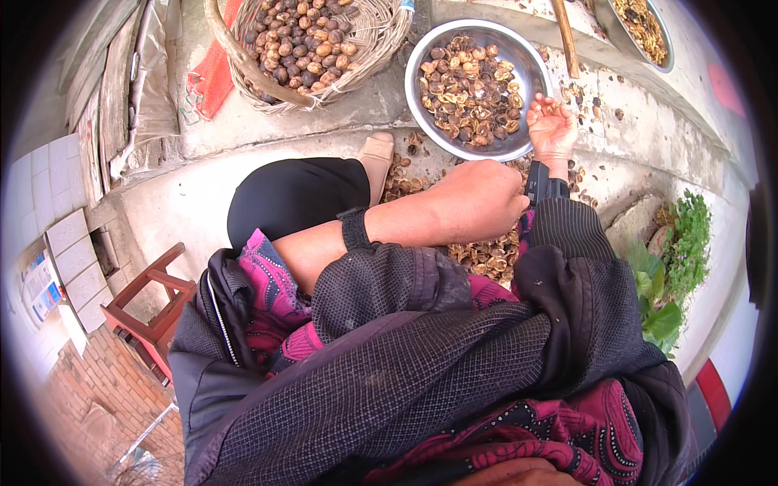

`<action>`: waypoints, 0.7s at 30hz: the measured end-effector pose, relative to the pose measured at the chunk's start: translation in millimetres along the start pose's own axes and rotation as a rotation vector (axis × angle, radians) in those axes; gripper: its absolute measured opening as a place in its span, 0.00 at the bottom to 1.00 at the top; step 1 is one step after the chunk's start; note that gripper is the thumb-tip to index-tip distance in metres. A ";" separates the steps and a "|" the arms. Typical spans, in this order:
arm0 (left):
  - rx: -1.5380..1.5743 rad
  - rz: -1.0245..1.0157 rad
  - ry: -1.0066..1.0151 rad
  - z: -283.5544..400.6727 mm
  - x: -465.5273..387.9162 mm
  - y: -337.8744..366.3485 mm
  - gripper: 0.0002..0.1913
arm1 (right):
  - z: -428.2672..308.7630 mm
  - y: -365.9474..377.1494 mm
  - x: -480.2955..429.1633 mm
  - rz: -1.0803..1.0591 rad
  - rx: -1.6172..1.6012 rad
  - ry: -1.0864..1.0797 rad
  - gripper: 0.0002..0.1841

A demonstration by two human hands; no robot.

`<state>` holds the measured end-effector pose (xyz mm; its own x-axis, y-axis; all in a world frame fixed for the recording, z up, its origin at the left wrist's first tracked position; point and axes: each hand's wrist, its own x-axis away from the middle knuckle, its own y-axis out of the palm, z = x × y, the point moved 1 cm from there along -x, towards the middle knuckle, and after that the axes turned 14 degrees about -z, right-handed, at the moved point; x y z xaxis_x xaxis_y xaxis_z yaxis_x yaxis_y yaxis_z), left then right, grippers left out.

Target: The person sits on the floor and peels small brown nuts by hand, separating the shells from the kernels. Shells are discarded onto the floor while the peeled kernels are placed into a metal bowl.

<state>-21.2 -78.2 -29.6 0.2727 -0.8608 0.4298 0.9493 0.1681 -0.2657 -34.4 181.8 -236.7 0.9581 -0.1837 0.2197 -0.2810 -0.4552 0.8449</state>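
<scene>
My left hand [495, 191] is bent over beside my right wrist, its fingertips turned down near a black device [537, 176] strapped there and the sleeve cuff. Whether the fingers pinch anything is hidden. Palm up, with fingers loosely curled and apart, my right hand [550, 124] lies at the right rim of a metal basin [418, 115]. Small brown bits show at its fingertips. Broken walnut shells [474, 91] fill much of the basin. A wicker basket [377, 27] of whole walnuts [304, 45] stands at the upper left.
Shell pieces [486, 258] lie on the ground under my arms. A wooden stick [565, 36] and another metal bowl [665, 58] with nut pieces are at the upper right. A red mesh bag [216, 85] lies by the basket, a wooden stool [152, 279] at left, green plants [684, 243] at right.
</scene>
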 end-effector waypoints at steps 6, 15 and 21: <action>-0.041 -0.053 0.015 0.6 -1.8 0.7 0.12 | -8.3 3.6 -16.2 0.346 1.092 0.204 0.15; 0.037 -0.098 -0.029 2.8 -1.2 -1.7 0.16 | 34.8 15.1 -57.5 0.289 2.406 0.312 0.16; 0.007 -0.111 -0.014 0.2 -4.0 -3.8 0.16 | 40.7 3.7 -74.7 0.195 2.424 0.411 0.19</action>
<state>-25.8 -75.2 -30.1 0.1677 -0.8675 0.4683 0.9749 0.0754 -0.2095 -109.3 158.4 -269.8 0.8022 -0.3577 0.4781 0.4026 -0.2671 -0.8755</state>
